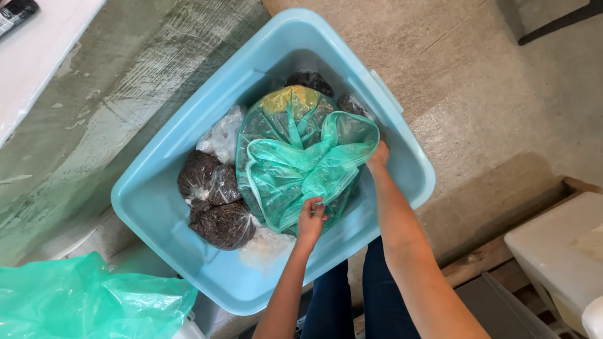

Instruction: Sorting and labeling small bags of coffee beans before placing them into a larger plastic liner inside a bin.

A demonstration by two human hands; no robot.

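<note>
A light blue plastic tub [157,207] sits on the floor below me. Inside it stands a large green translucent plastic bag [295,157], full of dark material with a yellowish patch near its top. My left hand [311,220] pinches the near rim of the bag's open mouth. My right hand [378,154] grips the bag's right rim, partly hidden behind the plastic. Clear bags of dark material [210,194] lie packed in the tub to the left of the green bag.
Another green plastic bag [88,301] lies at the bottom left outside the tub. A white surface [38,56] is at the top left, a white container [559,251] at the right. My legs in dark jeans [352,295] stand beside the tub.
</note>
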